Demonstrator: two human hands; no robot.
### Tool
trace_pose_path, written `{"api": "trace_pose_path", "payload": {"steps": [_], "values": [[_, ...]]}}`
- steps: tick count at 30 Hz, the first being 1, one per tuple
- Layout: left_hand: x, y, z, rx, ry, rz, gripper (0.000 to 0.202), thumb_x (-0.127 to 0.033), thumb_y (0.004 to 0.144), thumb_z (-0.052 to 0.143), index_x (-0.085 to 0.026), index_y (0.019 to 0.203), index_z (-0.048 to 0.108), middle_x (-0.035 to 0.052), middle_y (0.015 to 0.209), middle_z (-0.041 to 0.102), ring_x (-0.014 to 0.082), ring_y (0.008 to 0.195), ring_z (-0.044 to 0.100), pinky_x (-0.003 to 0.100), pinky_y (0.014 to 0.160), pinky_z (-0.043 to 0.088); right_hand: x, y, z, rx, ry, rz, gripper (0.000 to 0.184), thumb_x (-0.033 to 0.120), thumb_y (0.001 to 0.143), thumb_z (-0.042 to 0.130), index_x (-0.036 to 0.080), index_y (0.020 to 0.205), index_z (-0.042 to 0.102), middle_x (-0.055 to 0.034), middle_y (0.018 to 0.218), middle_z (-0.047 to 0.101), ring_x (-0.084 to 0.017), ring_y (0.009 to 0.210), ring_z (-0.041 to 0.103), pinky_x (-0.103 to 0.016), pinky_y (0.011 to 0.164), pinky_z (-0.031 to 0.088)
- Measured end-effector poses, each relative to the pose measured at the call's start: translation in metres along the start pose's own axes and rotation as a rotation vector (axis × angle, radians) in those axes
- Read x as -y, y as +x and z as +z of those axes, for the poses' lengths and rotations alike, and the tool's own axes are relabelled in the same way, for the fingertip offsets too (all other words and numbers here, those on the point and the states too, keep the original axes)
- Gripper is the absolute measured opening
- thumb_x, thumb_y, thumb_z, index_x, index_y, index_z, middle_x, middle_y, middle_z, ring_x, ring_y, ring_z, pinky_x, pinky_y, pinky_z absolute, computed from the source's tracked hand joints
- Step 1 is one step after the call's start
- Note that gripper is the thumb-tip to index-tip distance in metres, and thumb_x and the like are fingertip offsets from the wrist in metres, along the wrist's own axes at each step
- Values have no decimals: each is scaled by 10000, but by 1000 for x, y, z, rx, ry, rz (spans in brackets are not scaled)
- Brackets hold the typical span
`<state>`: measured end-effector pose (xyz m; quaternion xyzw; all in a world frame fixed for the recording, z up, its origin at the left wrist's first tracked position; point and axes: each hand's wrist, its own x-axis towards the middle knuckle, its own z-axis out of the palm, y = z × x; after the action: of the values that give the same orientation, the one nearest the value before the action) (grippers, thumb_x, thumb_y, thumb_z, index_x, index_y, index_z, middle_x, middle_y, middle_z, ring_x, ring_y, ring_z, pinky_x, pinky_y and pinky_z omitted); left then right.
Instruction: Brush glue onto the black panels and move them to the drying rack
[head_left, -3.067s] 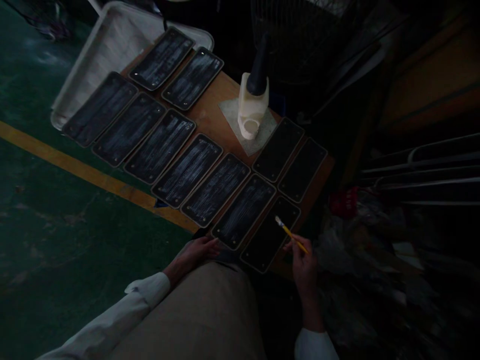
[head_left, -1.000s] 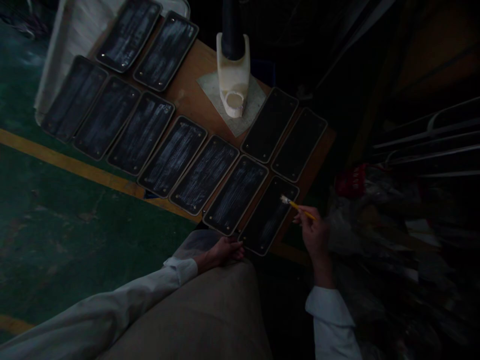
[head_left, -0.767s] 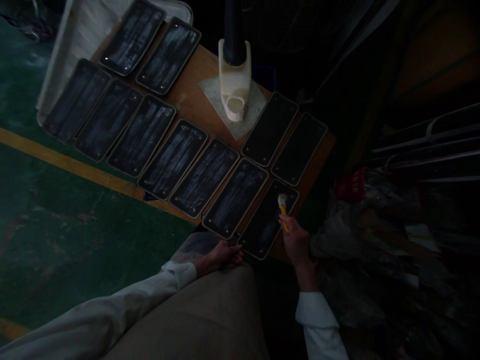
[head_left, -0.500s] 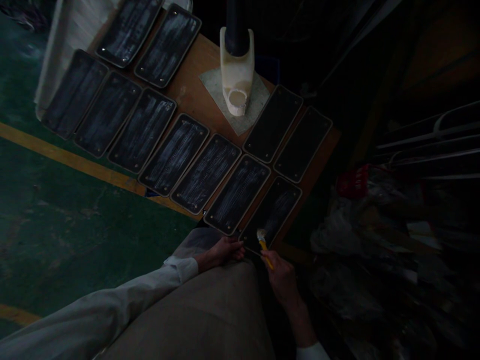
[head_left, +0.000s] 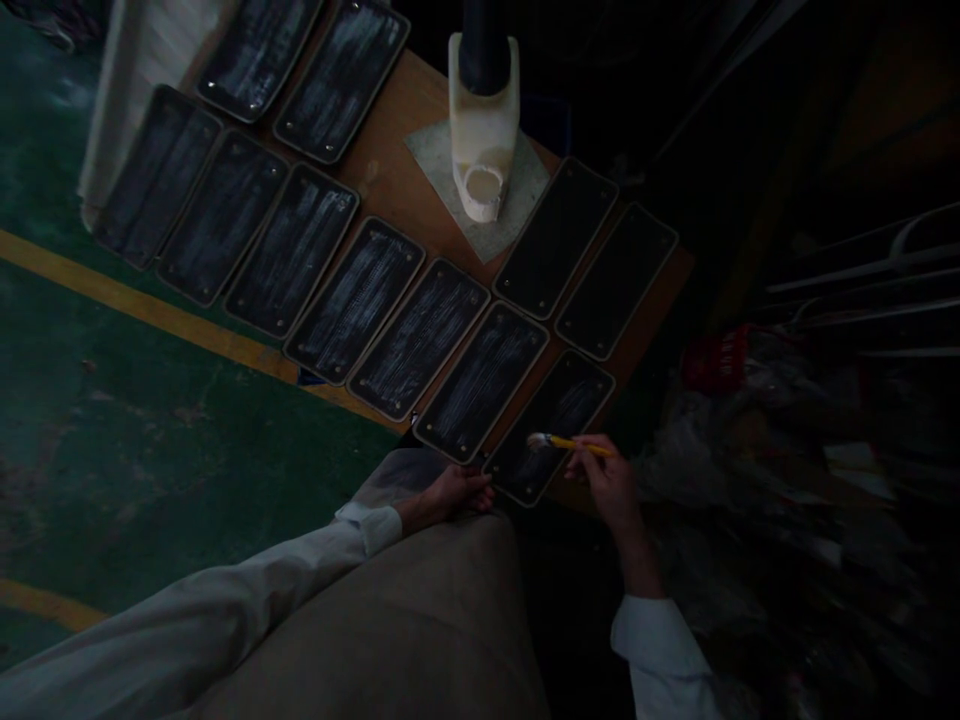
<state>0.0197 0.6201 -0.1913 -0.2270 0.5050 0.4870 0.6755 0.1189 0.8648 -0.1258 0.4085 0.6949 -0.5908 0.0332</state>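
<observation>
My right hand is closed round the yellow handle of a paintbrush. The pale bristles point left, over the nearest black rectangular plate. Whitish streaks mark part of that plate. My left hand is closed, its fingertips pinching the plate's near left corner. Just to the left lies another black plate with streaks over most of its face. Beyond them, a whitish plastic container with a round opening stands on a grey square sheet, a dark shaft standing in it.
Several more streaked plates form a row along the brown board. Two plain dark plates lie at its right end. Clear plastic and scraps are heaped on the right beside a red container. Green floor with yellow lines shows left.
My right hand has moved up and right with the paintbrush, whose handle has swung from upright to nearly level. My left hand stays at the plate's corner. The whole view has shifted slightly.
</observation>
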Motion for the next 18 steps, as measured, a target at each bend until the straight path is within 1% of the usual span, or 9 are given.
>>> {"api": "trace_pose_path", "payload": {"steps": [1, 2, 3, 7, 9, 11, 13, 16, 18], "values": [[0, 0, 0, 0, -2, -1, 215, -204, 888, 614, -120, 696, 656, 50, 659, 678, 122, 547, 620, 235, 560, 503, 2, -1, -2, -48, 8, -24, 297, 494, 908, 558, 213, 990, 609, 28, 675, 625, -142, 553, 651, -250, 550, 532], [0, 0, 0, 3, -7, 0, 208, -215, 881, 628, -120, 699, 659, 49, 663, 680, 122, 552, 622, 235, 566, 507, 4, -5, -2, -64, 16, -33, 288, 486, 908, 562, 215, 992, 609, 30, 676, 622, -139, 557, 649, -251, 557, 535], [1, 1, 0, 9, -13, 4, 195, -229, 872, 648, -121, 710, 663, 49, 672, 683, 122, 560, 625, 236, 572, 512, 6, -12, -1, -42, 24, -23, 282, 482, 909, 563, 216, 991, 609, 32, 674, 621, -138, 555, 646, -252, 555, 537], [7, 6, -4, 25, -22, 15, 225, -307, 821, 724, -104, 742, 666, 61, 704, 693, 125, 575, 638, 231, 571, 525, 2, -35, 17, 215, 54, 117, 295, 497, 918, 537, 214, 972, 603, 38, 640, 618, -142, 502, 629, -249, 477, 502], [10, 8, -5, 33, -17, 15, 267, -340, 799, 747, -91, 757, 661, 72, 711, 696, 126, 570, 643, 229, 567, 534, -5, -31, 24, 242, 87, 146, 313, 516, 910, 538, 212, 961, 594, 39, 622, 616, -149, 476, 622, -250, 434, 475], [12, 10, -6, 32, -17, 18, 295, -359, 777, 766, -86, 770, 653, 79, 711, 698, 131, 567, 651, 229, 554, 539, -11, -16, 25, 191, 139, 143, 323, 530, 887, 568, 213, 948, 591, 39, 619, 614, -155, 470, 620, -256, 421, 476], [13, 11, -5, 19, -23, 20, 310, -364, 755, 784, -90, 767, 640, 77, 697, 696, 140, 565, 659, 229, 534, 537, -13, 6, 19, 103, 189, 110, 323, 524, 867, 601, 212, 951, 597, 33, 635, 622, -158, 495, 632, -260, 443, 497], [11, 8, -4, 18, -26, 33, 332, -374, 724, 807, -95, 771, 634, 71, 684, 697, 147, 564, 667, 233, 532, 541, -7, 39, 3, -101, 229, 3, 315, 499, 875, 601, 204, 988, 590, 24, 656, 639, -158, 522, 646, -255, 471, 501], [11, 7, -3, 28, -20, 49, 350, -388, 711, 813, -93, 778, 639, 72, 687, 702, 143, 558, 666, 232, 537, 543, 1, 54, -7, -248, 218, -91, 303, 482, 895, 579, 197, 998, 580, 24, 661, 642, -151, 524, 648, -248, 484, 497]]}}
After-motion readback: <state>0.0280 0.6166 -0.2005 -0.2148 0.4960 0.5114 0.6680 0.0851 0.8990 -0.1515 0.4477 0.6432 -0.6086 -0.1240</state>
